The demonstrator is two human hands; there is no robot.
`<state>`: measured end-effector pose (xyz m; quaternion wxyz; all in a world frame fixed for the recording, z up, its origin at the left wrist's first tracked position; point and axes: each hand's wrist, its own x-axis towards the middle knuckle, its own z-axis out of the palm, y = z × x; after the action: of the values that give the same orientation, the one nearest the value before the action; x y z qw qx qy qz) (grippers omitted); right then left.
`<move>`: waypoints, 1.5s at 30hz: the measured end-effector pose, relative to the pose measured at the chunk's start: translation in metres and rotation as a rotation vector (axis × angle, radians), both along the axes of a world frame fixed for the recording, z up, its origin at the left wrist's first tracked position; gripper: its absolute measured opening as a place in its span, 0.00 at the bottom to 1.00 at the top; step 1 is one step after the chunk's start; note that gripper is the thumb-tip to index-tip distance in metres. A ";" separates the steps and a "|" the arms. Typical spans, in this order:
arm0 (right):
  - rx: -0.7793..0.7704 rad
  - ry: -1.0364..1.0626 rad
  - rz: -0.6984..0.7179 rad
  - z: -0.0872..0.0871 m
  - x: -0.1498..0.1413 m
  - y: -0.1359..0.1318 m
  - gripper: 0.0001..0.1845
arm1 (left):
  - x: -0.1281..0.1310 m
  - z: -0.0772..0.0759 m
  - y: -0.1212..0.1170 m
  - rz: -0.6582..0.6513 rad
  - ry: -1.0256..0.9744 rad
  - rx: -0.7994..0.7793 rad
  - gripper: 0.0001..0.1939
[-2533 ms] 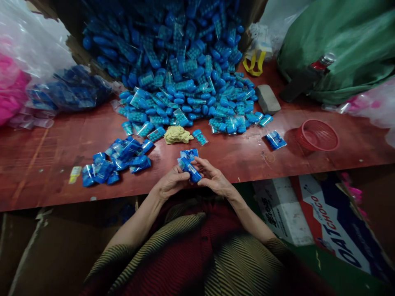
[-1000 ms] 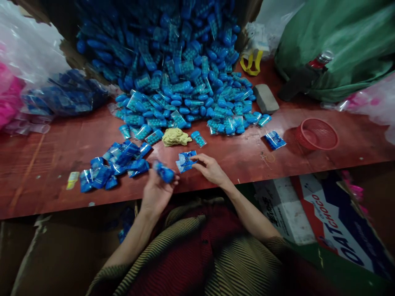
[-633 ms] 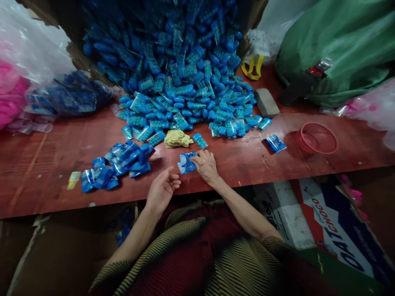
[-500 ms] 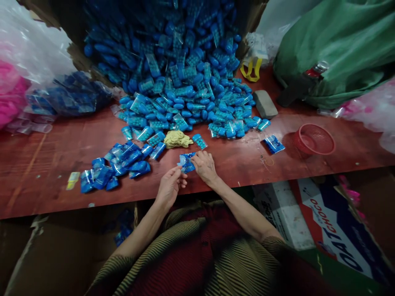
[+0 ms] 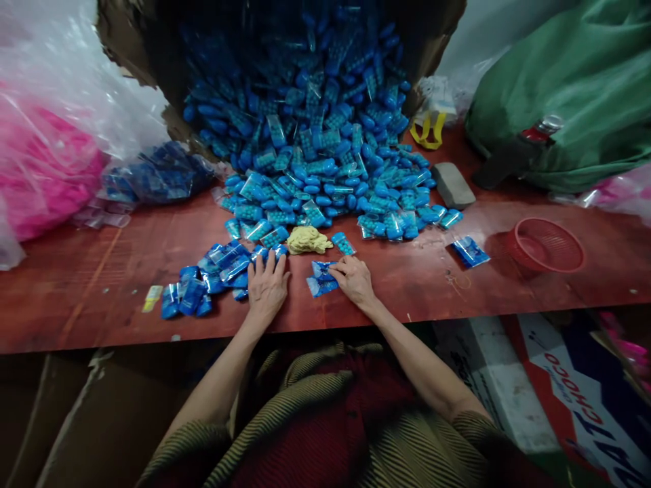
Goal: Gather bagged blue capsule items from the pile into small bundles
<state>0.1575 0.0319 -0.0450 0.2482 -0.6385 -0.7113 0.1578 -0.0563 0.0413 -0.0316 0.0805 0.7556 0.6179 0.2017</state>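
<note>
My left hand [image 5: 268,288] lies flat with its fingers spread, fingertips at the right end of a heap of shiny blue wrapped packs [image 5: 226,264]. Thumb and fingers of my right hand [image 5: 354,279] are pinched at the right edge of a flat blue printed wrapper [image 5: 321,287], which shows two parts, one above the other. Whether these are one piece or two I cannot tell. Just beyond sits a small clear tube with a blue cap and blue balls [image 5: 344,243], beside a crumpled pale yellow lump [image 5: 308,240].
A large heap of blue-capped tubes [image 5: 315,163] spills from a torn cardboard box [image 5: 125,44]. To the right are a grey block [image 5: 452,185], a blue packet [image 5: 470,251], a red basket [image 5: 546,245] and a green sack [image 5: 539,102]. Pink-filled bags [image 5: 55,169] stand left.
My left hand has let go of the wrapper and moved left to the packs, its fingers now spread. My right hand still pinches the wrapper. The view has shifted left.
</note>
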 end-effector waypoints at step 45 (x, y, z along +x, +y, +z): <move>-0.316 0.227 -0.117 0.027 -0.014 -0.003 0.11 | 0.051 0.016 -0.042 0.391 -1.523 -0.967 0.10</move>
<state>0.1438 0.0290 -0.0183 0.2323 -0.6877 -0.6068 0.3239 -0.0053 -0.0005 -0.0153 0.7368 0.1850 0.5318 0.3743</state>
